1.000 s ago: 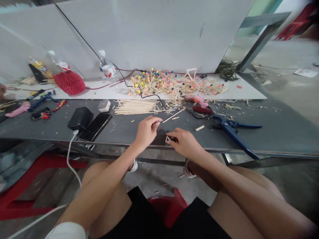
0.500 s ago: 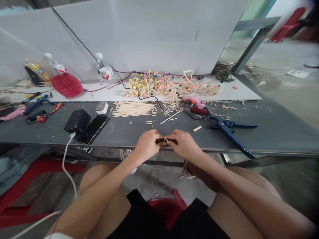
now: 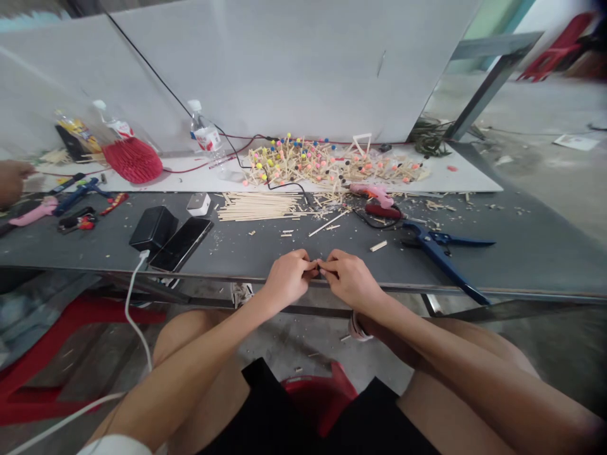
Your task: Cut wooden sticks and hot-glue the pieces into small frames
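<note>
My left hand [image 3: 290, 275] and my right hand [image 3: 349, 277] meet at the front edge of the grey table [image 3: 241, 253]. Both are closed in a pinch, thumbs and fingertips almost touching. The short wooden stick pieces between them are hidden by the fingers now; pale bits showed there a moment earlier. Beyond the hands lie a loose thin stick [image 3: 328, 224] and a row of thin wooden sticks [image 3: 260, 207]. A short stick bundle [image 3: 378, 246] rests right of my right hand, near the blue-handled cutters [image 3: 439, 256].
Behind is a heap of stick pieces with coloured balls [image 3: 303, 158]. A pink glue gun [image 3: 374, 193] and red-handled tool [image 3: 383, 212] lie nearby. Leftward are a phone [image 3: 183, 243], black box [image 3: 152, 229], white cable [image 3: 130, 297], red bundle [image 3: 133, 161] and another person's hand [image 3: 13, 180].
My fingertips have closed nearer together, covering the pale stick pieces seen between them before. Another person's hand has come into view at the far left. The view has shifted slightly.
</note>
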Demonstrator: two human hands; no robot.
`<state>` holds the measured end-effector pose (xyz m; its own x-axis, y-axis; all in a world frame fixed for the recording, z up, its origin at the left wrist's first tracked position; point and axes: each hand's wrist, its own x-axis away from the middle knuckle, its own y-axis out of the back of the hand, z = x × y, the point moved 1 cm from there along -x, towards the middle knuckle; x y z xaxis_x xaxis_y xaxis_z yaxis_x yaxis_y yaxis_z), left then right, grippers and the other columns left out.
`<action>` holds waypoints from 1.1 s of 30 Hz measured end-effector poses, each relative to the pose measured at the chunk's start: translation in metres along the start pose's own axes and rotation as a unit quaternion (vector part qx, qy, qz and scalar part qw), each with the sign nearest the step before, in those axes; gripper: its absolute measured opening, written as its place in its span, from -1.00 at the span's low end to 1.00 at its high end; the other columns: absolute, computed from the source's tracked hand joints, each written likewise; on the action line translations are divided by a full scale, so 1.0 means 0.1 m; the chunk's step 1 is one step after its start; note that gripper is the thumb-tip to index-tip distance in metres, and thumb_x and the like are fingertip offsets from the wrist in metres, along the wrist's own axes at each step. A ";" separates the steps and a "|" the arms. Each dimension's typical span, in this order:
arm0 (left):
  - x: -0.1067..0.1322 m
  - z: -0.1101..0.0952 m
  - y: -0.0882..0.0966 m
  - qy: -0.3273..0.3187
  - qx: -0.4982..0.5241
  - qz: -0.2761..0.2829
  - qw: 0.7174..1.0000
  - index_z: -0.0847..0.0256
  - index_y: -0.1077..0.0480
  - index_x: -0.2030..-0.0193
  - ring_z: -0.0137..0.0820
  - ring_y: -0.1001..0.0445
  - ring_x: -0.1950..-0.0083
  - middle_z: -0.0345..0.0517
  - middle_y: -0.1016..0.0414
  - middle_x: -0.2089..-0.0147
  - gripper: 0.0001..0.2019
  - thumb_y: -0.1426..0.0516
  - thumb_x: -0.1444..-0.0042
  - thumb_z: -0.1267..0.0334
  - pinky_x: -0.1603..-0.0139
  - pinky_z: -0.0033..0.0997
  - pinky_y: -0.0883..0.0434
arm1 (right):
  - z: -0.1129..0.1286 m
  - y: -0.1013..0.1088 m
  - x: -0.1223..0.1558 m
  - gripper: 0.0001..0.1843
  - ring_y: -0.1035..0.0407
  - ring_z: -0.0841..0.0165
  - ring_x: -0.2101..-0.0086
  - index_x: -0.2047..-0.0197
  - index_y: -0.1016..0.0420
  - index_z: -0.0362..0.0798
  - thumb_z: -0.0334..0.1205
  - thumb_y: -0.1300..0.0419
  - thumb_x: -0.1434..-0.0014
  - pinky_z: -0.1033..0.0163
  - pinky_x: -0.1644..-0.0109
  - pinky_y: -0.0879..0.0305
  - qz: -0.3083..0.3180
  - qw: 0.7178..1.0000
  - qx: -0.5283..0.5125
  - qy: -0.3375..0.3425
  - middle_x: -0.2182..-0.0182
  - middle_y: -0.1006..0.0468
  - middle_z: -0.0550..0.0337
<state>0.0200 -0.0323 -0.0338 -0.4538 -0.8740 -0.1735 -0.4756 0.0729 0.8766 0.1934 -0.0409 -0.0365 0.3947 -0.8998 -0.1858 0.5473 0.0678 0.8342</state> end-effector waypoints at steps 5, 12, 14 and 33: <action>-0.02 0.00 0.04 0.037 0.039 -0.014 0.998 0.13 -0.58 0.20 -0.38 -0.45 0.36 -0.12 -0.51 0.32 -0.89 -0.24 -0.13 0.30 0.36 -0.44 -0.30 | -0.02 0.09 -0.03 -0.71 -0.44 0.34 0.34 0.11 -0.67 0.00 -0.40 -0.17 -0.18 0.31 0.25 -0.24 0.010 0.999 -0.025 -0.023 0.33 -0.58 0.12; -0.08 0.02 0.12 0.018 0.042 0.011 0.999 0.08 -0.55 -0.01 -0.39 -0.43 0.38 -0.16 -0.47 0.31 -0.69 -0.28 -0.09 0.29 0.33 -0.43 -0.31 | -0.13 0.30 -0.12 -0.66 -0.48 0.33 0.37 0.00 -0.63 -0.07 -0.32 -0.24 -0.14 0.29 0.24 -0.30 0.012 0.994 -0.047 -0.100 0.36 -0.66 0.15; -0.09 0.03 0.11 0.014 0.038 0.013 0.999 0.10 -0.57 0.03 -0.39 -0.42 0.38 -0.15 -0.45 0.33 -0.74 -0.27 -0.11 0.27 0.34 -0.43 -0.30 | -0.14 0.30 -0.11 -0.68 -0.49 0.32 0.36 0.03 -0.64 -0.07 -0.31 -0.24 -0.14 0.29 0.24 -0.30 0.014 0.994 -0.037 -0.104 0.35 -0.66 0.14; -0.13 -0.17 0.06 0.103 0.327 -0.079 0.936 0.26 -0.43 0.26 -0.47 -0.33 0.53 -0.21 -0.36 0.52 -0.71 -0.07 -0.30 0.06 0.47 -0.50 -0.25 | -0.07 0.41 -0.13 -0.72 -0.38 0.37 0.55 0.16 -0.63 -0.10 -0.10 -0.25 -0.14 0.27 0.44 -0.34 -0.059 0.934 -0.337 -0.103 0.53 -0.56 0.19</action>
<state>0.0357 -0.0286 -0.0189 -0.2164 -0.9679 -0.1279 -0.9146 0.1551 0.3733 0.2161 -0.0232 -0.0039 0.1897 -0.9774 -0.0936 0.9454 0.1561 0.2860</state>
